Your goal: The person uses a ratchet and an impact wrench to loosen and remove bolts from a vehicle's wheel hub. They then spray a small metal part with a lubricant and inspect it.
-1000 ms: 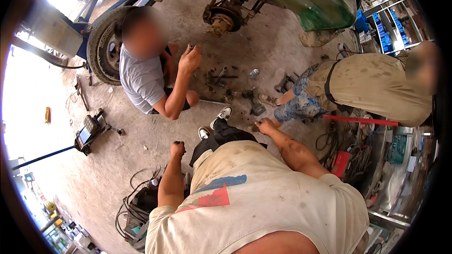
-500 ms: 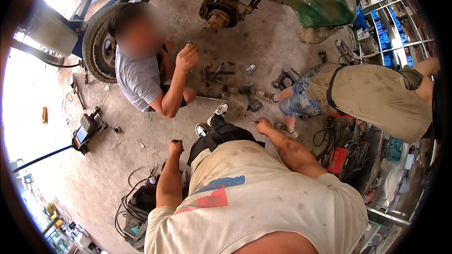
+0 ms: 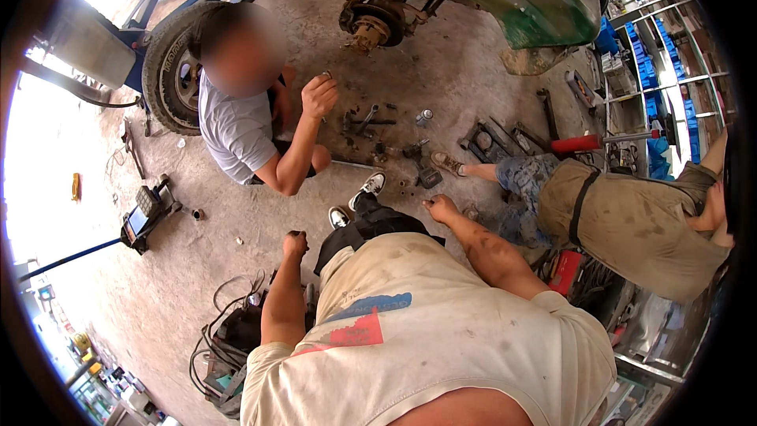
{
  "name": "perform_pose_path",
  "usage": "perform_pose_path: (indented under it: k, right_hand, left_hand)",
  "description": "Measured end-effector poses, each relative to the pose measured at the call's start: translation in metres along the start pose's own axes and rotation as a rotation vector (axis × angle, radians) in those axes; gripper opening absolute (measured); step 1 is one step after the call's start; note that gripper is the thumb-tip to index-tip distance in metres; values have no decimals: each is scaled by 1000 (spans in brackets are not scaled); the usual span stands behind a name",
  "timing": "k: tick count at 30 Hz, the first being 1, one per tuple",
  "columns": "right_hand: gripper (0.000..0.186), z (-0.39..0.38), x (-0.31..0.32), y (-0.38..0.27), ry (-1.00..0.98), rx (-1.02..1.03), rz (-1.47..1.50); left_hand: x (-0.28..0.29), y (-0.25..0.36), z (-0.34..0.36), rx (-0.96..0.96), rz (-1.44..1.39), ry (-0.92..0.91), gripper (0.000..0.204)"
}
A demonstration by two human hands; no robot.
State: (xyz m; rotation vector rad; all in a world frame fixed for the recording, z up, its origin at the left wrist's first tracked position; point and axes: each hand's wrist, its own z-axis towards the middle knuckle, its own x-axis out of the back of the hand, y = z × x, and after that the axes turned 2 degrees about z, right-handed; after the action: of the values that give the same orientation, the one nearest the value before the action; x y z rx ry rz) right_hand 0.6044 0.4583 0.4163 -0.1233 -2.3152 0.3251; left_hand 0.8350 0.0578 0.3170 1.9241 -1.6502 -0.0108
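Observation:
My left hand (image 3: 295, 244) hangs beside my left hip, its fingers curled shut and darkly smudged; nothing sticks out of it. On the other side, my right hand (image 3: 441, 207) is held a little forward of my hip, fingers curled in, and I see nothing in it. Neither hand touches a tool. Nearest ahead of the right hand is a dark power tool (image 3: 426, 173) on the floor. A crouching person's raised hand (image 3: 319, 95) pinches a small piece, too small to name. Ahead, a bare wheel hub with brake disc (image 3: 374, 29) hangs under a green vehicle (image 3: 544, 4).
A loose wheel (image 3: 172, 79) stands behind the crouching person. Wrenches (image 3: 367, 118) and a spray can (image 3: 424, 117) are on the concrete. A bending person (image 3: 623, 221) works at the right shelves. Left are a jack with a blue handle (image 3: 142, 219) and a cable-filled bag (image 3: 234, 339).
The person at the right has shifted toward the lower right, uncovering a red-gripped bar and a floor tool. The crouching person's raised hand moved slightly right. My hands stay put.

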Motion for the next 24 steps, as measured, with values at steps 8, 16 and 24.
perform_pose_path:
  k: [8,16,24]
  right_hand:
    - [48,-1,7,-8,-17,-46,-18]
    - [48,-4,4,-2,85,82,-26]
    - [45,2,2,-6,87,27,-21]
  left_hand:
    - [4,5,5,-15,23,24,35]
    - [7,2,9,-32,21,31,32]
    - [6,-7,12,-35,3,27,31]
